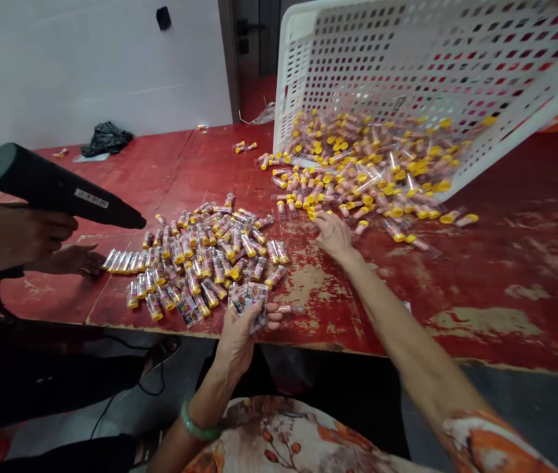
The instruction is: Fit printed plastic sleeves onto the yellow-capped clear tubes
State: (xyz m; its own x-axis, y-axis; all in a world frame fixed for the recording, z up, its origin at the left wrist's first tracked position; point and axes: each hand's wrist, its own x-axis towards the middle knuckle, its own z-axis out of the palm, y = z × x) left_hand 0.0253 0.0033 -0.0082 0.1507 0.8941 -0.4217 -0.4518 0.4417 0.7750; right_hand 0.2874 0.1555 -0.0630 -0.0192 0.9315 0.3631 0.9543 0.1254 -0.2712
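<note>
My left hand [242,328] is closed on a small fan of printed clear plastic sleeves [249,299], just above the table's front edge. Beside its fingertips lies one clear tube [290,309]. My right hand [334,236] stretches to the near edge of a loose heap, its fingertips pinched at a yellow-capped tube [312,214]. Left of centre, many tubes in printed wrap [204,246] lie piled together. Another printed sleeve [188,312] rests at the front of that pile.
A white perforated basket [286,85] lies tipped, spilling yellow-capped tubes [357,171] onto the red table [530,276]. At left, a co-worker's hand holds a black heat gun [62,187]; their other hand [71,259] is by a row of wrapped tubes [125,261]. A black plastic bag [106,139] sits behind.
</note>
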